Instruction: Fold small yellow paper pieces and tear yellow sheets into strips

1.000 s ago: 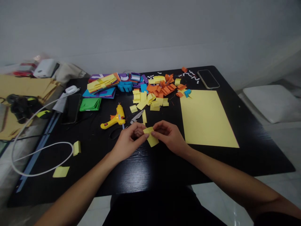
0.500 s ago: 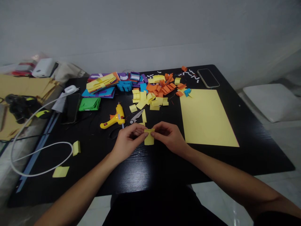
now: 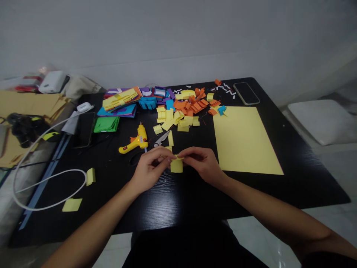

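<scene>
A small yellow paper piece is held between both hands over the front middle of the black table. My left hand pinches its upper left edge. The fingers of my right hand are closed on its upper right edge, where the paper looks folded. Just beyond my left hand are scissors and a yellow strip. A pile of yellow paper pieces lies farther back, beside orange folded pieces.
A yellow glue gun rests left of the scissors. To the right lies a large yellow sheet, with a phone behind it. A white cable loops near two yellow pieces. Green paper sits farther back.
The fingers of both hands have shifted along the top edge of the yellow piece, my right fingertips now lying flatter over it. The piece itself stays in nearly the same place.
</scene>
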### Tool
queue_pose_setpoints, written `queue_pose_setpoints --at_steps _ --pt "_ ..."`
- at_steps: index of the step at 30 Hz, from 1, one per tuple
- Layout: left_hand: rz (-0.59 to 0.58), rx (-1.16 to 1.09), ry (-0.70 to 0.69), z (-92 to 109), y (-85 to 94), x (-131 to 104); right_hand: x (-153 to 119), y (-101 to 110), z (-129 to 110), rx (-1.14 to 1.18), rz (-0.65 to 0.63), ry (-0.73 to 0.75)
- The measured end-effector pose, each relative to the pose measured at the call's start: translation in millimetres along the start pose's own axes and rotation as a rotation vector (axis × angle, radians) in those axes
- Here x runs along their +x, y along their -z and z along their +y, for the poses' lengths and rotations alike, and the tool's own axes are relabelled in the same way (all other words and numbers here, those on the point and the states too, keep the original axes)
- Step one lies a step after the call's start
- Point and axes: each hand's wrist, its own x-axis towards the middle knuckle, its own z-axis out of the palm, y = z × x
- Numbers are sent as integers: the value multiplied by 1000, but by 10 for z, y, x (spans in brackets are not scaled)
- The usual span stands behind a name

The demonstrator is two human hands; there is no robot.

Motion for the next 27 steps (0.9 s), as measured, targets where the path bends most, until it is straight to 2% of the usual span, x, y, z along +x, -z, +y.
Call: queue_pose_setpoints --at_steps 4,8,10,13,16,21,27 --pt "14 90 -44 20 12 -6 -13 -1 -37 0 -24 -8" --pt "-12 149 -126 59 5 -16 -13 -35 -20 -42 16 15" --pt "36 139 -108 55 -20 -19 -16 -50 -2 -36 38 22" --pt "120 96 -1 27 -58 -15 -23 -60 17 -27 70 34" --pt "98 132 56 15 -60 -6 -27 -60 25 -25 90 42" --pt "75 203 32 32 -26 1 -24 -58 40 -45 100 27" --pt "77 219 18 25 -20 1 -10 -45 26 -69 34 12"
